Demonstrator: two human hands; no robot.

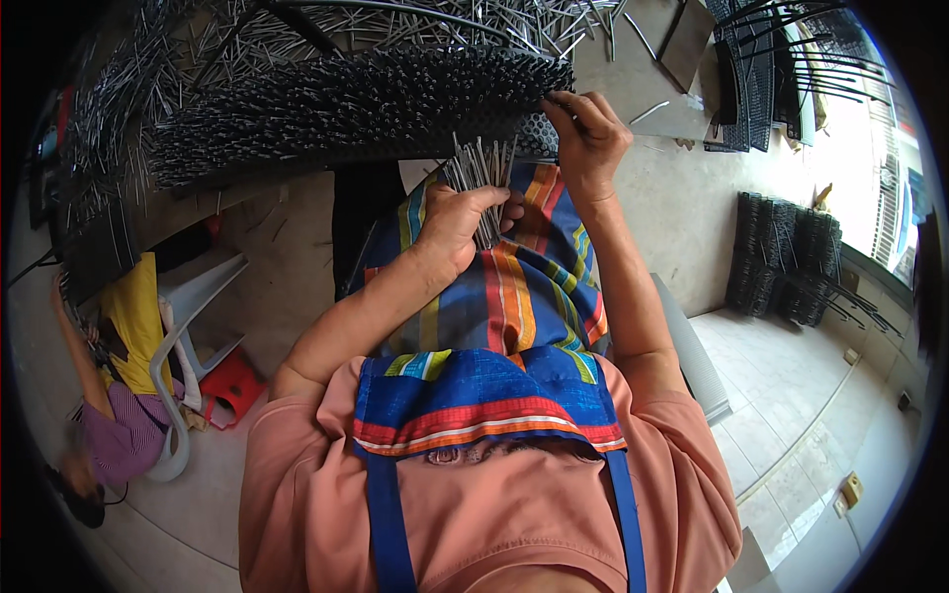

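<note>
My left hand is closed round a bundle of thin metal rods, held above my striped apron with the tips pointing away from me. At the near right corner of a long black rack, my right hand has its thumb and forefinger pinched together. Whatever sits between those fingertips is too small to make out. The rack is packed with dense rows of upright dark rods. Bare round holes show in its surface just left of my right hand.
Loose rods are heaped behind the rack. A co-worker in a purple top sits at the left by a grey chair and a red container. Black bundles stand on the floor at the right. Black racks lie at the upper right.
</note>
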